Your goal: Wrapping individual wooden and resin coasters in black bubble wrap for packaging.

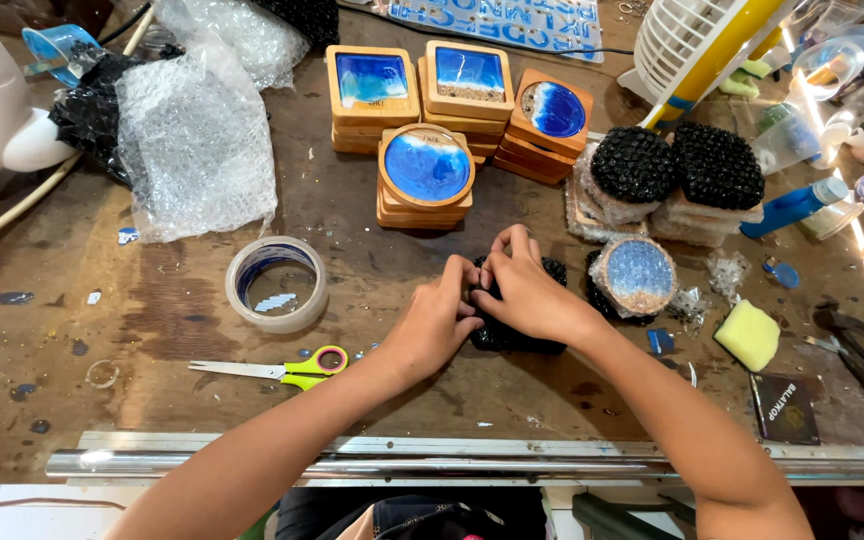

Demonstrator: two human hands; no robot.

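Both hands work one item at table centre: a black bubble-wrapped bundle [512, 335], mostly hidden under them. Left hand [437, 325] has fingers curled down onto the bundle's left edge, thumb tucked in, closed on the wrap. Right hand [527, 290] lies over the top, fingers bent and pressing on the black wrap; fingertips of both hands meet at the bundle's 12 o'clock edge.

Around the bundle:
- 3 o'clock: round blue resin coaster [635, 275] in clear wrap, just beside, nearly touching.
- 9 o'clock: clear tape roll [277, 283], apart, bare wood between.
- 8 o'clock: green-handled scissors [287, 371], blades pointing left, near the left wrist.
- 12 o'clock: stacks of wood-framed blue resin coasters [427, 170], apart, open strip between.
- 1–2 o'clock: two black-wrapped bundles on stacks [677, 170].
- 4 o'clock: yellow sponge [749, 334], well apart.
- 10 o'clock: clear bubble wrap sheet [197, 140], well apart.

Metal rail [472, 462] runs along the table's near edge at 6 o'clock; forearms cross over it. Bare table [152, 330] is widest to the left and just below the bundle.
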